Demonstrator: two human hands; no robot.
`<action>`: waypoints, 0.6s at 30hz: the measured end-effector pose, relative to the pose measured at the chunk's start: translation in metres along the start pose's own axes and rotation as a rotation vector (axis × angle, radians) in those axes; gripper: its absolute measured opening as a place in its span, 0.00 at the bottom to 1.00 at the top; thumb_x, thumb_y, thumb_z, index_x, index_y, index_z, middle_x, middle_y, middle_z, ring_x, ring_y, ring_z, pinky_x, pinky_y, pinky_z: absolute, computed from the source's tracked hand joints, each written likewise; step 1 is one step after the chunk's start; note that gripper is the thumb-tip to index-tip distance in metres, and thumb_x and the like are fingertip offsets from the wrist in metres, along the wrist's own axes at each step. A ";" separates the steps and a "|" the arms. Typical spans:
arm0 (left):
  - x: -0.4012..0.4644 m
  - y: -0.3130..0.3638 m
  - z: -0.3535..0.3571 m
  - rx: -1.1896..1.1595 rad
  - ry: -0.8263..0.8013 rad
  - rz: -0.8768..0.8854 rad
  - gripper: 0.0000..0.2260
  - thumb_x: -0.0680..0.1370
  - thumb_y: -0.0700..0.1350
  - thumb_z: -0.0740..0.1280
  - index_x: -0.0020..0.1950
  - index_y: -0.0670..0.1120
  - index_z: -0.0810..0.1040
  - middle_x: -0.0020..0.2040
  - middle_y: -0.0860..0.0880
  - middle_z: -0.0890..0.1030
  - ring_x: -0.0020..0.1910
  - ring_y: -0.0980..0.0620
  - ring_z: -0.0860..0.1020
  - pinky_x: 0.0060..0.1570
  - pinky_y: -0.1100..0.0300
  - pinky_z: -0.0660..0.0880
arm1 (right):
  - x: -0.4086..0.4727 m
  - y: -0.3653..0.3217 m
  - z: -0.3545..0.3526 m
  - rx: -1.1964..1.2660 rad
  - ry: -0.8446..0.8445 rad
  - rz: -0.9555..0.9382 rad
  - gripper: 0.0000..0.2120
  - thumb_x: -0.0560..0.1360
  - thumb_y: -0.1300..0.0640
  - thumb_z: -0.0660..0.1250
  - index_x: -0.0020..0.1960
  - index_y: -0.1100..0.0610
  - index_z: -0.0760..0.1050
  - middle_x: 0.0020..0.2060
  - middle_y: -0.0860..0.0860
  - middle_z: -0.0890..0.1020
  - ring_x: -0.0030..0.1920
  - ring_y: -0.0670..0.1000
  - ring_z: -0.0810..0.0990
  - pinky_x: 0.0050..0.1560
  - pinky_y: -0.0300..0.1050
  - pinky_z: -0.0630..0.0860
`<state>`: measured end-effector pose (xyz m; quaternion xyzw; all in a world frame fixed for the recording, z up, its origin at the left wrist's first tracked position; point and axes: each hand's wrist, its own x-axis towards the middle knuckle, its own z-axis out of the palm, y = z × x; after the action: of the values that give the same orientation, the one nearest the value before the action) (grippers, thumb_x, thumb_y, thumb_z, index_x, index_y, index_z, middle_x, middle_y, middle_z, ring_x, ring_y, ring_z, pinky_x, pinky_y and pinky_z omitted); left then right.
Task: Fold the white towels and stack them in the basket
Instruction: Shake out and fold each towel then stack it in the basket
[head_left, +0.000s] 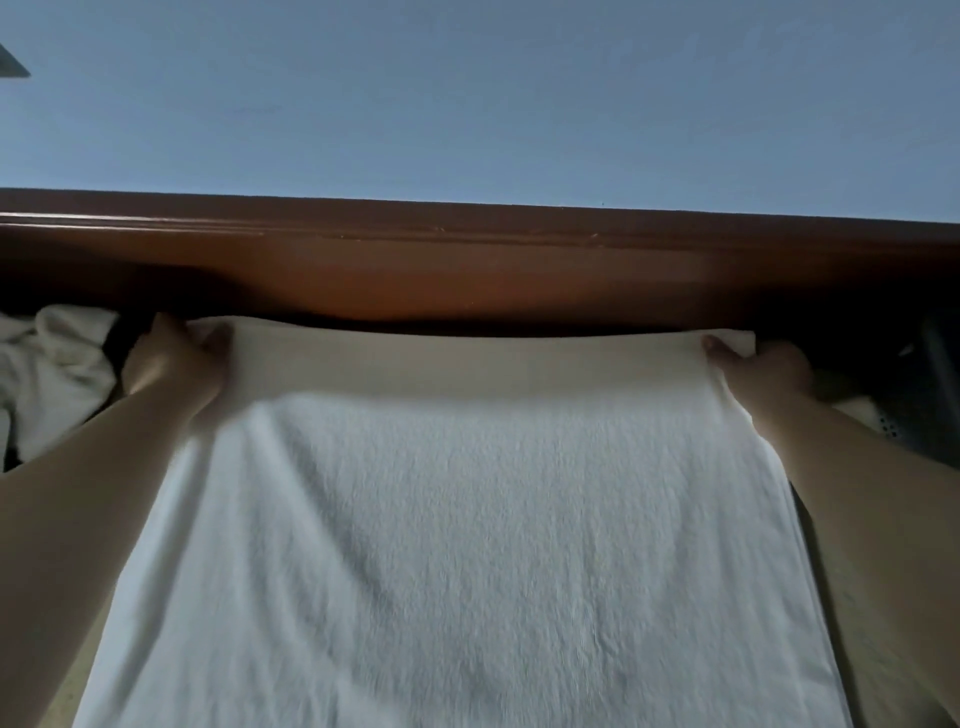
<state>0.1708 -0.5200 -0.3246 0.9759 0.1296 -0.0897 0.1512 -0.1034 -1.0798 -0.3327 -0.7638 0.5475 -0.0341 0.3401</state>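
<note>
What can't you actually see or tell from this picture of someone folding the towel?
- Basket: not in the head view at all.
- Near end of the towel: cut off by the bottom edge.
- Fingertips of the left hand and right hand: tucked behind the towel's far corners.
- Pile of cloth: cut by the left edge, partly behind the left arm.
- Dark object far right: too shadowed to identify.

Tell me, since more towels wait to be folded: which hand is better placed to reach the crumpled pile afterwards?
Probably the left hand. It pinches the spread towel's far left corner, right beside the crumpled towels. The right hand grips the opposite corner, across the towel's whole width.
</note>
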 end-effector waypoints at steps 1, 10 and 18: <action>-0.007 -0.004 -0.003 -0.112 -0.006 -0.028 0.30 0.79 0.65 0.67 0.69 0.43 0.73 0.65 0.36 0.78 0.60 0.33 0.79 0.61 0.42 0.76 | -0.001 0.002 -0.003 0.093 -0.010 0.018 0.26 0.76 0.41 0.75 0.63 0.60 0.79 0.50 0.53 0.83 0.54 0.59 0.81 0.55 0.50 0.77; -0.005 -0.019 -0.009 -0.327 -0.040 -0.083 0.22 0.82 0.57 0.69 0.67 0.41 0.79 0.62 0.36 0.81 0.55 0.37 0.80 0.49 0.51 0.72 | -0.001 0.008 -0.009 0.232 0.038 0.100 0.17 0.81 0.47 0.70 0.65 0.55 0.78 0.52 0.54 0.79 0.52 0.55 0.77 0.53 0.47 0.72; 0.011 -0.014 -0.010 -0.435 -0.015 -0.124 0.25 0.76 0.60 0.75 0.65 0.44 0.80 0.64 0.43 0.82 0.61 0.41 0.81 0.62 0.50 0.78 | 0.008 0.013 -0.003 0.153 0.102 0.139 0.21 0.80 0.47 0.70 0.69 0.56 0.76 0.54 0.55 0.79 0.57 0.60 0.79 0.56 0.51 0.72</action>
<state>0.1789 -0.5018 -0.3215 0.9098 0.2046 -0.0761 0.3530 -0.1124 -1.0901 -0.3406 -0.6932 0.6116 -0.0909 0.3705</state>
